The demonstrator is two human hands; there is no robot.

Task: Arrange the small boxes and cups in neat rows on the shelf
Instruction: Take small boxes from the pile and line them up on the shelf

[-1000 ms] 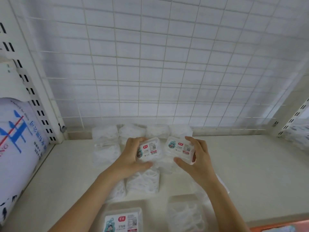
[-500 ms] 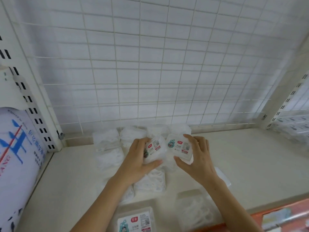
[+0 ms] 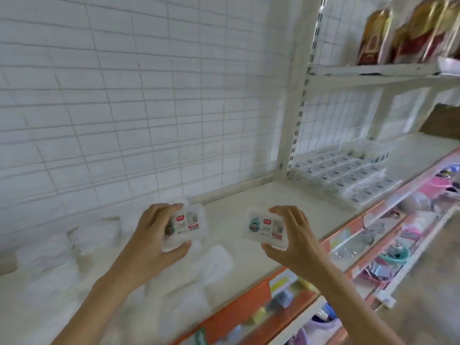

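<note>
**Two Little Boxes, One in Each Hand**

The left box (image 3: 185,226) is a small clear plastic box with a label on top. It is up in the air over the white shelf (image 3: 251,202). The left hand (image 3: 154,237) holds it, with the fingers curled over the top edge and the thumb pressed under the bottom edge.

The right box (image 3: 266,226) looks just the same, and it has a little round picture on its label. The right hand (image 3: 296,239) holds it over the front part of the shelf. The fingers bend over the top and the thumb pinches from below. The two boxes are apart, with a gap between them.

Under and beside the left hand, more clear boxes (image 3: 92,232) lie on the shelf. They are blurry.

Far off to the right, flat packs (image 3: 348,173) lie in tidy rows on the next shelf. Above them stand red and gold bags (image 3: 408,33). A white wire grid (image 3: 149,95) runs behind the shelf.
</note>
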